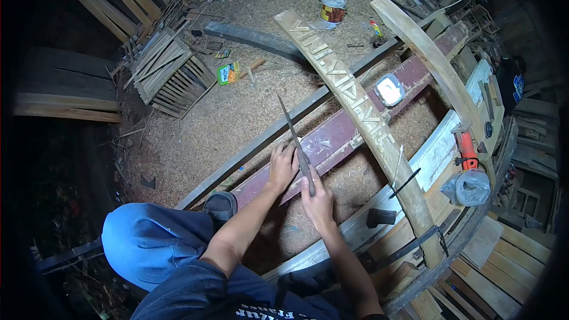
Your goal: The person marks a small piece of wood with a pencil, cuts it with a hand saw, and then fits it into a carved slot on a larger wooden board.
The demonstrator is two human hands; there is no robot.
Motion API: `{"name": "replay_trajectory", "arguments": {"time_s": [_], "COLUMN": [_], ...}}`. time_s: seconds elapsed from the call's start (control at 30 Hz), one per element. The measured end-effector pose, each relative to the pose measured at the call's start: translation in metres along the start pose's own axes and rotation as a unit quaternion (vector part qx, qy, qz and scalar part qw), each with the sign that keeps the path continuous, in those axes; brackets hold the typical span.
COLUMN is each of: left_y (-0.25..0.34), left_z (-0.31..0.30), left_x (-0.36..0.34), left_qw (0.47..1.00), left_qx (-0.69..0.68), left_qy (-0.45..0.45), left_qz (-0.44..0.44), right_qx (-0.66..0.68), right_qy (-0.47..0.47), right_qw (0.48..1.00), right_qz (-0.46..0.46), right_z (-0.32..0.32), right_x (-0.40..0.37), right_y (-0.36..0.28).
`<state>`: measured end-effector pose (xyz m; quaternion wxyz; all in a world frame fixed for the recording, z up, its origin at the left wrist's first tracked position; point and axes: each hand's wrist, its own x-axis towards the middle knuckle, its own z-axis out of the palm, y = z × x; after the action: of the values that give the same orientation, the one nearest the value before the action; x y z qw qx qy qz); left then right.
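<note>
Over the dark red plank (338, 133), my right hand (317, 201) is wrapped round the handle end of a long, thin, pointed tool (294, 136), which looks like a file or a blade. My left hand (284, 166) rests at the plank beside the tool, its fingers bent; a small pale piece may be at its fingertips, too small to make out. To the right, a curved wooden board (349, 98) with raised wooden letters and strips lies across the plank. A white container (389, 90) of white material stands on the plank behind that board.
A second curved board (435, 56) lies at the upper right. A red power tool (468, 147) and a plastic bag (472, 188) are at the right. Beyond the plank are a paint can (333, 9), a green packet (226, 74) and a slatted wooden frame (172, 74) on sawdust-covered ground.
</note>
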<state>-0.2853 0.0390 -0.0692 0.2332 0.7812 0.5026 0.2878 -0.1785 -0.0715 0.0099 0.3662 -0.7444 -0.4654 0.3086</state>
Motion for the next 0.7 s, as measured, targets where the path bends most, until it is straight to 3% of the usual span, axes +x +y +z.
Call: {"name": "replay_trajectory", "arguments": {"time_s": [0.13, 0.53, 0.63, 0.7], "left_y": [0.003, 0.003, 0.001, 0.002], "left_z": [0.000, -0.001, 0.000, 0.000], "left_x": [0.001, 0.001, 0.001, 0.004], "left_qw": [1.000, 1.000, 1.000, 1.000], "left_qx": [0.013, 0.018, 0.006, 0.002], "left_qy": [0.008, 0.007, 0.004, 0.011], "left_qz": [-0.007, 0.002, -0.006, 0.000], "right_qx": [-0.012, 0.005, -0.012, -0.022], "right_qy": [0.022, 0.027, -0.016, 0.043], "right_qw": [0.999, 1.000, 1.000, 0.996], "right_qz": [-0.026, -0.015, 0.024, -0.070], "right_z": [-0.010, 0.003, -0.001, -0.005], "right_x": [-0.027, -0.004, 0.000, -0.017], "right_y": [0.013, 0.004, -0.003, 0.011]}}
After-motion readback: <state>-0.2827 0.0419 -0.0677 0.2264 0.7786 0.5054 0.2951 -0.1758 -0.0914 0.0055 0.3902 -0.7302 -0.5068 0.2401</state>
